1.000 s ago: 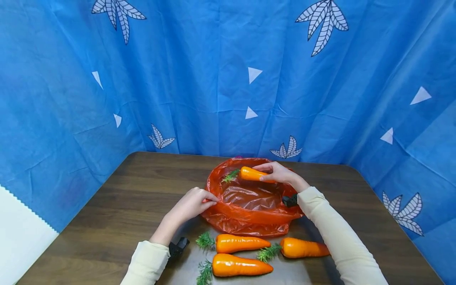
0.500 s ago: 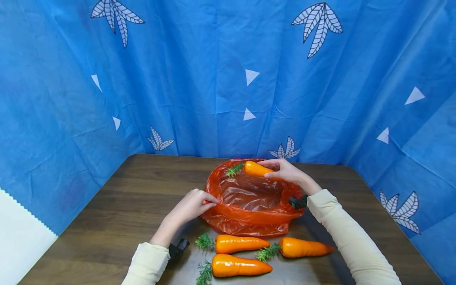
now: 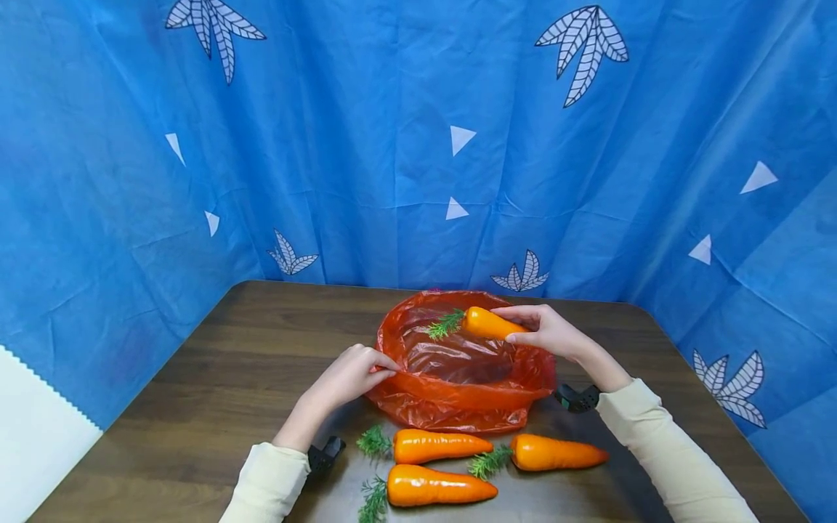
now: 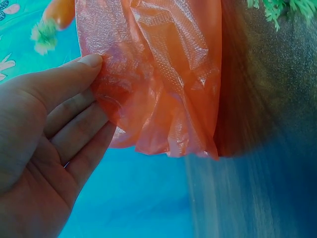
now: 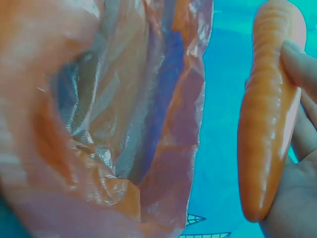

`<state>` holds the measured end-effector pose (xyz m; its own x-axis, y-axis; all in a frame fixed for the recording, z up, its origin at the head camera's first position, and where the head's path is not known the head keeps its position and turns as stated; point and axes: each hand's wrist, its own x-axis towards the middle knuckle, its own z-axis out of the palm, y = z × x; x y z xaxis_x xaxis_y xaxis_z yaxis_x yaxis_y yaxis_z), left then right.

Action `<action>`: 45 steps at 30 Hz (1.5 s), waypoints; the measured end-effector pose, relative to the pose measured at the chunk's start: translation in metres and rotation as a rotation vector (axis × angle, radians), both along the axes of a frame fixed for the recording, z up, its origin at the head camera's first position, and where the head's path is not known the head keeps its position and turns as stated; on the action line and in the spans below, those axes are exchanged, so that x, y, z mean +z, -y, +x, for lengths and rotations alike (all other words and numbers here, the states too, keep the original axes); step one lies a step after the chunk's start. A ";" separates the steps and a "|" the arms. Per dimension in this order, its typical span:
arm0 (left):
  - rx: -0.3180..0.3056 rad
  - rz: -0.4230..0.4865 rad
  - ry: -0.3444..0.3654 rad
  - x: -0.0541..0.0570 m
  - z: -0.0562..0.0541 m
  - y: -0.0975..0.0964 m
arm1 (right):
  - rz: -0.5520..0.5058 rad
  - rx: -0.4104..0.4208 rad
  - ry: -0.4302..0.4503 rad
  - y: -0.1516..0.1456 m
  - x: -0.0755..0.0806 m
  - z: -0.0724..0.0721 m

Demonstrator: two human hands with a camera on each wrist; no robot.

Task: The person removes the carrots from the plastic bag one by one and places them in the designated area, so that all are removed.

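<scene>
A red plastic bag (image 3: 451, 407) stands on the table with its mouth spread wide. My left hand (image 3: 349, 374) pinches the left side of its rim between thumb and fingers; the left wrist view shows the thumb (image 4: 74, 77) on the film. With my right hand (image 3: 552, 334) I grip an orange carrot (image 3: 487, 323) above the bag's mouth, its green leafy top (image 3: 446, 325) pointing left. In the right wrist view the carrot (image 5: 270, 114) is apart from the bag (image 5: 168, 188), and the thumb lies along its side.
In front of the bag lie three more carrots: one (image 3: 438, 445) nearest the bag, one (image 3: 438, 485) closer to me, one (image 3: 556, 453) to the right. A blue curtain (image 3: 418, 145) hangs around the wooden table (image 3: 261, 341).
My right hand has drawn back to the right, taking the carrot from the bag's far side toward its right side. The left hand keeps its pinch on the rim.
</scene>
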<state>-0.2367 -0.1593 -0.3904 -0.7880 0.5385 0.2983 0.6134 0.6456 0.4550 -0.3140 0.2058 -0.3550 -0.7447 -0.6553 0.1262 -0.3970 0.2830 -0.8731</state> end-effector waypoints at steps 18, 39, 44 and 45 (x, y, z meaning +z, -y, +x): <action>-0.026 0.009 -0.009 -0.004 -0.002 -0.003 | -0.102 0.051 -0.003 -0.040 -0.022 0.081; -0.002 -0.004 -0.011 -0.003 -0.003 0.002 | -0.057 0.162 -0.025 -0.066 -0.052 0.143; -0.004 -0.008 -0.003 -0.003 -0.004 0.002 | -0.035 0.163 -0.043 -0.071 -0.055 0.150; -0.006 -0.010 -0.003 -0.003 -0.004 0.002 | -0.036 0.161 -0.050 -0.073 -0.057 0.152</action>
